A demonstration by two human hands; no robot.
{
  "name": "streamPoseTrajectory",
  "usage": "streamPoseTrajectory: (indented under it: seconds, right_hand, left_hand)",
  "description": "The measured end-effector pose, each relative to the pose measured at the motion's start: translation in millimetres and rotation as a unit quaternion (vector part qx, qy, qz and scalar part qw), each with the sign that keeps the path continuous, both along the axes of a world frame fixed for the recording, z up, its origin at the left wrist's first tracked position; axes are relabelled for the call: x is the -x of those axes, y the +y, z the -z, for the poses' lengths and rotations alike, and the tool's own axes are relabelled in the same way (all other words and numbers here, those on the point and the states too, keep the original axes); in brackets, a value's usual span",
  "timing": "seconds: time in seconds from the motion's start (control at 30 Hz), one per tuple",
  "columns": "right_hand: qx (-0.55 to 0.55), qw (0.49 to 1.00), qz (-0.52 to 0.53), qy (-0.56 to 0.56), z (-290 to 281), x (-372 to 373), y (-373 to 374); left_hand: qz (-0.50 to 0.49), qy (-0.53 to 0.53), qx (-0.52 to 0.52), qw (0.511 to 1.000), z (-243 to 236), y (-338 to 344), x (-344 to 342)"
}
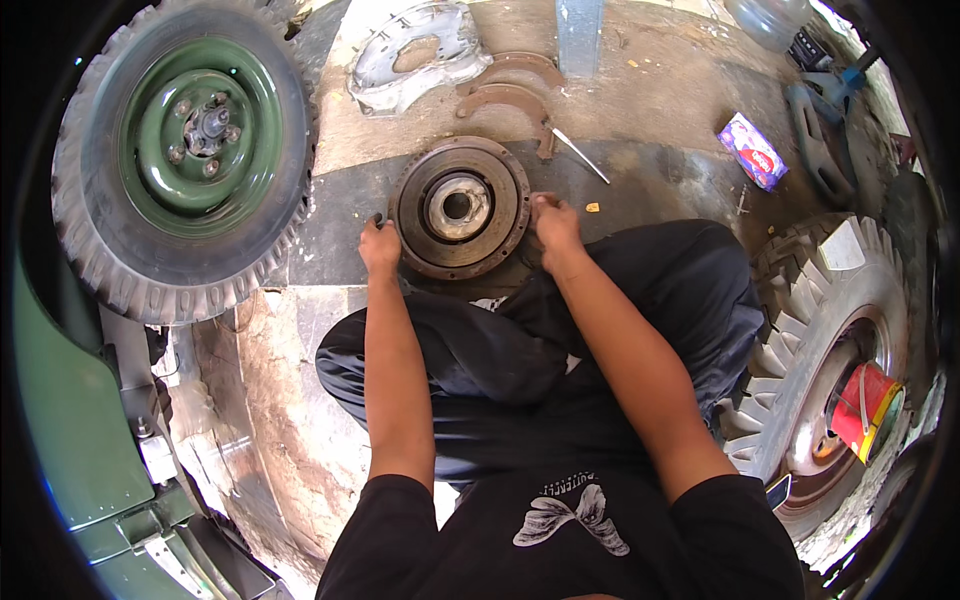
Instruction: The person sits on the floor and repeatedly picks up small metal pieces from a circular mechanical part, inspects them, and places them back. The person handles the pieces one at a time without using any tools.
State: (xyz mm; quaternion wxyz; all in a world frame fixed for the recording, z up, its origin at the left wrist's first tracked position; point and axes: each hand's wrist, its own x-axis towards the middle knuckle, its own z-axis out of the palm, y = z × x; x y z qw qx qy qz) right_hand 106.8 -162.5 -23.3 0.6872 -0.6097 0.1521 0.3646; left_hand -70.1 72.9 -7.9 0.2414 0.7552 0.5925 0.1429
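Note:
A rusty round brake drum with a shiny hub in its middle lies flat on the ground in front of my crossed legs. My left hand grips its left rim. My right hand grips its right rim. Both forearms reach forward from the lower edge over my dark trousers.
A green-rimmed wheel with a knobbly tyre lies at the far left. Two curved brake shoes and a grey backing plate lie beyond the drum, with a thin metal rod. Another tyre stands at my right; a small printed box lies far right.

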Motion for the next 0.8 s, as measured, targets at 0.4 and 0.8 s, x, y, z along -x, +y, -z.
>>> streamPoseTrajectory:
  seconds: [0.4, 0.8]
  right_hand:
    - [-0.164, 0.986, -0.018, -0.04, -18.7, -21.1, 33.2]
    - [-0.196, 0.976, -0.07, -0.057, -94.8, 15.8, -36.5]
  left_hand:
    - [-0.143, -0.13, 0.208, 0.959, 59.2, 54.5, 31.8]
    - [0.217, -0.299, 0.125, 0.921, -62.1, -88.9, -40.0]
